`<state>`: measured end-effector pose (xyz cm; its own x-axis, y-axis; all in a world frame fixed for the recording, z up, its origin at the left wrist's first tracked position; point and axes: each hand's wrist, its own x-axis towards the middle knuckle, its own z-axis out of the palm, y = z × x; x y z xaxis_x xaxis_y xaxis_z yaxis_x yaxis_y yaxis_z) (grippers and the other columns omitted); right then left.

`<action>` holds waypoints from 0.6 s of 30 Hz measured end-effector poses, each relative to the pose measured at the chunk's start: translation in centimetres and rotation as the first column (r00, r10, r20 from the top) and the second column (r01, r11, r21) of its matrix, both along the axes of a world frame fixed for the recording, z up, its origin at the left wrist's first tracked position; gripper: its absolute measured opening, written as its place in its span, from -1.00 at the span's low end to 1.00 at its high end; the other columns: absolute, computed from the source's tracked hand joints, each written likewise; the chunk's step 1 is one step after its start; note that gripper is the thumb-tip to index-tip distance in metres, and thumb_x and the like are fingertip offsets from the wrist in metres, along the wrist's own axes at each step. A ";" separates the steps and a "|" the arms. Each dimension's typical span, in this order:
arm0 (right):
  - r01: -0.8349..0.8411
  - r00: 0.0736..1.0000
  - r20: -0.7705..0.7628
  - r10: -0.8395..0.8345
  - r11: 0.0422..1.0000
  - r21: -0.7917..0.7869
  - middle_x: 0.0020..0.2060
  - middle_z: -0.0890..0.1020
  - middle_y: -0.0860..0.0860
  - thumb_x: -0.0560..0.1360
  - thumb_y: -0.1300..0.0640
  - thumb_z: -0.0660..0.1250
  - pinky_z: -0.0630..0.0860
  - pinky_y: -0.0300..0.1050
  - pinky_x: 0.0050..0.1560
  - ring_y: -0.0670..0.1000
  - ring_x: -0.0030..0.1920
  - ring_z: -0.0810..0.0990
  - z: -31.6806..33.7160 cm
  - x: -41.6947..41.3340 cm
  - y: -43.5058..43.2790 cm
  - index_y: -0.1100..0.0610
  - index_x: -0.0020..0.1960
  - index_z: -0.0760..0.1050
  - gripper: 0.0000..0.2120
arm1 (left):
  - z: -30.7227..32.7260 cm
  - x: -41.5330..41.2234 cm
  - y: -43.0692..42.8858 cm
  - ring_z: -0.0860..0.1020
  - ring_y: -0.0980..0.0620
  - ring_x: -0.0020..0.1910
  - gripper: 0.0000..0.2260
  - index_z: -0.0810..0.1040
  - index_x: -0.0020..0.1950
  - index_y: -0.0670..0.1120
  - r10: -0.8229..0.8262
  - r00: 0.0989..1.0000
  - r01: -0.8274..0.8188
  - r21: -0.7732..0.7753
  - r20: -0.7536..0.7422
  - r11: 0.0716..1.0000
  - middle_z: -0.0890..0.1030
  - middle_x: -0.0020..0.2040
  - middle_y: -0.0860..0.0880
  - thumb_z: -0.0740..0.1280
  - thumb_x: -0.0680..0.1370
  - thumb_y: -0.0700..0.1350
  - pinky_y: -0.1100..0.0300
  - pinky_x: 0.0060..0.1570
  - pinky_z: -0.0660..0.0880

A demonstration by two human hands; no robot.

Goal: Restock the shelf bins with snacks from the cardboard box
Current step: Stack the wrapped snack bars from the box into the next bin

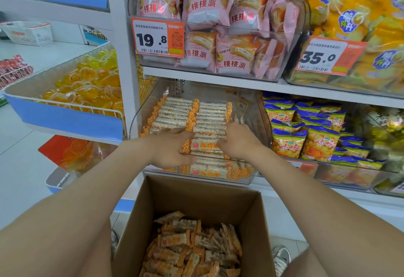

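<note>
White snack bars (207, 121), orange-checked ends; box (196, 196) plain brown; pastry packs (209, 5) pink; chip bags (286, 143) yellow with blue tops; price tags (158, 37) orange and white.

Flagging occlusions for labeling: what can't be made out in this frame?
All from the head view:
Count of rice bars held: covered by the left hand and right hand.
Cardboard box: base cut by the bottom edge, lower sides behind the forearms.
19.8 price tag: fine print too small.
Green packets, far right: blurred, cut by the edge.
</note>
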<state>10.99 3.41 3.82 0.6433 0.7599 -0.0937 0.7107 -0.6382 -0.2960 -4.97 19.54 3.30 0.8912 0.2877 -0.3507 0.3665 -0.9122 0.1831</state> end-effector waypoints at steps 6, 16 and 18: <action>-0.114 0.984 0.168 0.065 0.946 0.305 0.00 0.68 0.02 0.60 0.11 0.37 0.61 -0.03 0.10 -0.01 -0.01 0.67 3.2 -3.7 -2.7 0.07 0.28 0.59 -0.73 | 1.2 -1.2 -2.4 0.39 -0.16 0.38 -0.52 0.39 0.46 0.10 -0.013 0.927 -0.025 0.096 0.374 0.995 0.45 0.33 -0.04 0.32 0.59 0.24 -0.16 0.37 0.39; -0.465 0.873 -0.263 0.410 0.862 -0.201 -0.26 0.69 0.14 0.55 0.07 0.27 0.60 0.12 -0.23 0.13 -0.28 0.63 -3.0 -11.5 -7.3 0.17 -0.14 0.67 -0.75 | -3.9 -7.0 -8.4 0.50 0.02 -0.10 -0.89 0.51 0.05 0.06 -0.126 0.992 0.126 0.015 0.017 0.992 0.55 -0.05 0.06 0.36 0.62 0.05 0.05 -0.06 0.52; -0.529 0.840 -0.328 0.433 0.790 -0.310 -0.32 0.64 0.12 0.57 0.06 0.27 0.60 0.12 -0.27 0.16 -0.32 0.60 -5.1 -12.3 -7.7 0.19 -0.15 0.65 -0.73 | -6.3 -7.3 -9.1 0.55 0.02 -0.08 -0.89 0.51 0.04 0.09 -0.095 0.993 0.094 -0.008 -0.069 0.995 0.58 -0.01 0.05 0.36 0.62 0.09 0.04 -0.05 0.56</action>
